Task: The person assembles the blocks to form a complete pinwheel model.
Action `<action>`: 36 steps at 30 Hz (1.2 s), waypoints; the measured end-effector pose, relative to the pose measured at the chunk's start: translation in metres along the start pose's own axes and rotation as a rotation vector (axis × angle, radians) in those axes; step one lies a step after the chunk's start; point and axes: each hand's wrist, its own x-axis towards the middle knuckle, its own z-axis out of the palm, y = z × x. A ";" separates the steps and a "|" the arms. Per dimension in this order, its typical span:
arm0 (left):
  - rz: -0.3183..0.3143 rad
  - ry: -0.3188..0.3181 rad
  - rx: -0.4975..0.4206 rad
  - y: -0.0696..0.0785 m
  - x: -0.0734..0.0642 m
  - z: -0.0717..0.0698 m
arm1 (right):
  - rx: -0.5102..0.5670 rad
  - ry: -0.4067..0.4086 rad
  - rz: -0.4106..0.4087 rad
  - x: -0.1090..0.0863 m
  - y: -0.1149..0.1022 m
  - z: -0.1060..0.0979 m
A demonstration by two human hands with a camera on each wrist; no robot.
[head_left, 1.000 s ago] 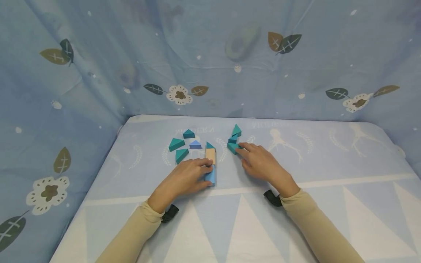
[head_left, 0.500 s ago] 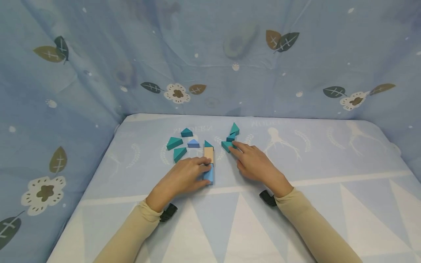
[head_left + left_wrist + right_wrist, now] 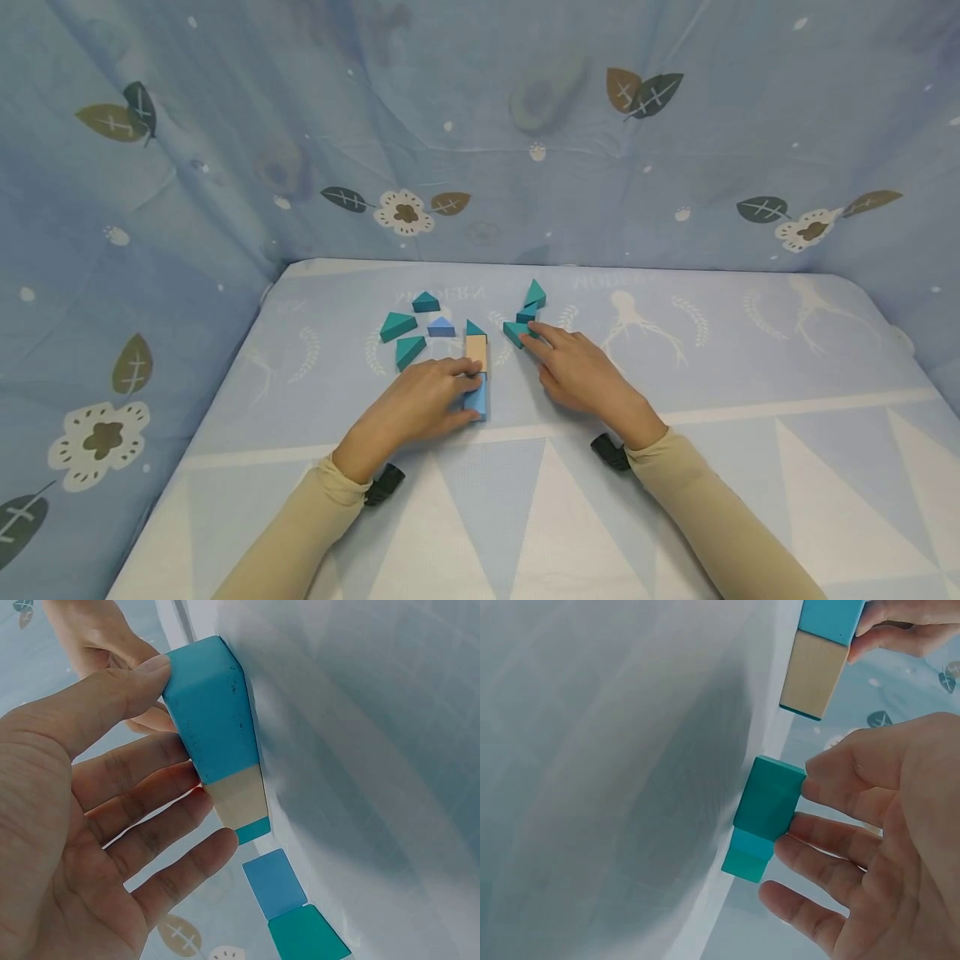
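And there we had both hands at work over the pale patterned tabletop point(image 3: 712, 500)! Our left hand point(image 3: 420, 400) lay along a short row of blocks, its thumb against the near end of the blue block point(image 3: 477, 400) and its fingertips along the side, reaching the wooden block point(image 3: 476, 348) just beyond. A loose touch, that one: we saw the fingers rest against the pieces, relaxed, without wrapping round them. At the far end of the row sat a small teal triangle point(image 3: 475, 328).

Across to our right hand point(image 3: 581, 371), and its fingertips met the larger teal block point(image 3: 514, 332); again we saw a light contact, fingers extended, nothing clenched. Just beyond it stood a small dark-teal block point(image 3: 527, 314), then a pointed teal block point(image 3: 535, 295); whether these touched, we could not tell.

Over to the left of the row, four more lay loose: a bright blue triangle point(image 3: 441, 328), a dark teal triangle point(image 3: 425, 302) behind it, and two green-teal blocks point(image 3: 397, 327) nearer the left edge.
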 end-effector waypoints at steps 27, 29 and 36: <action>0.008 -0.005 0.013 0.001 -0.001 -0.003 | -0.015 0.009 0.015 0.003 -0.005 0.002; 0.008 -0.009 0.010 0.001 -0.001 -0.004 | -0.016 0.006 0.017 0.003 -0.006 0.002; 0.005 -0.005 0.008 0.002 0.000 -0.004 | -0.005 0.021 0.010 0.010 -0.009 0.003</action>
